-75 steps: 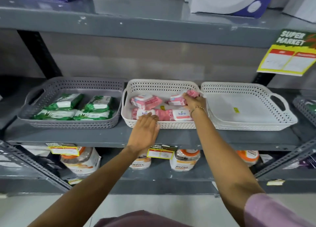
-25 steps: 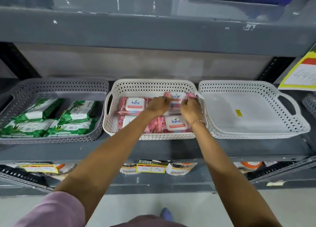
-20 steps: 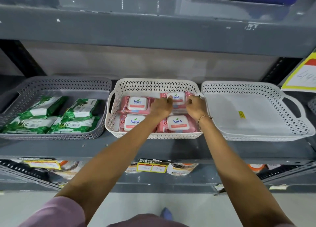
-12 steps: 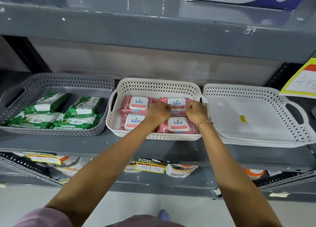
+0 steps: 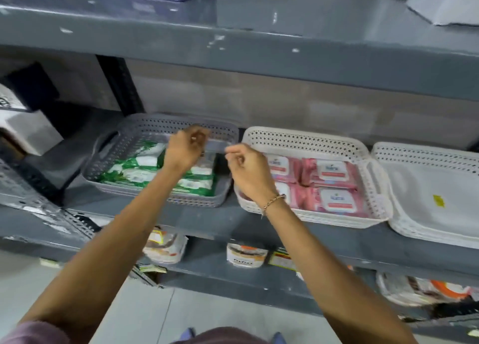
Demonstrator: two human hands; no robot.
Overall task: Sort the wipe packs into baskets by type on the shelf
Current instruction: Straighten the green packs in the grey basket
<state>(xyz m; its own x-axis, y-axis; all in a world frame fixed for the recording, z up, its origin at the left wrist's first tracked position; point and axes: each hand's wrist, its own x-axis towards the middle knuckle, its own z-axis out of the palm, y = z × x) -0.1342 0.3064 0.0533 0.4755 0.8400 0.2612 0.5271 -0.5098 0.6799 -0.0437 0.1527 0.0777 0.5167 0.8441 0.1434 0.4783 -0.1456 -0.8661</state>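
Observation:
A grey basket (image 5: 155,122) on the middle shelf holds several green wipe packs (image 5: 129,172). To its right a white basket (image 5: 305,136) holds several pink wipe packs (image 5: 334,188). A second white basket (image 5: 425,152) at the right has nothing in it but a small yellow sticker. My left hand (image 5: 185,148) hovers over the grey basket with its fingers curled and nothing in them. My right hand (image 5: 248,170), with a bracelet at the wrist, hangs between the two baskets, fingers loosely curled and holding nothing. The frame is blurred by motion.
The grey shelf above (image 5: 233,48) overhangs the baskets and carries boxes. A black upright post (image 5: 119,84) stands behind the grey basket. The shelf below holds jars with orange lids (image 5: 246,255). White boxes (image 5: 26,126) sit at the far left.
Both hands have left the pink packs in the white basket and moved left toward the grey basket. The view has swung left, so the baskets now sit further right.

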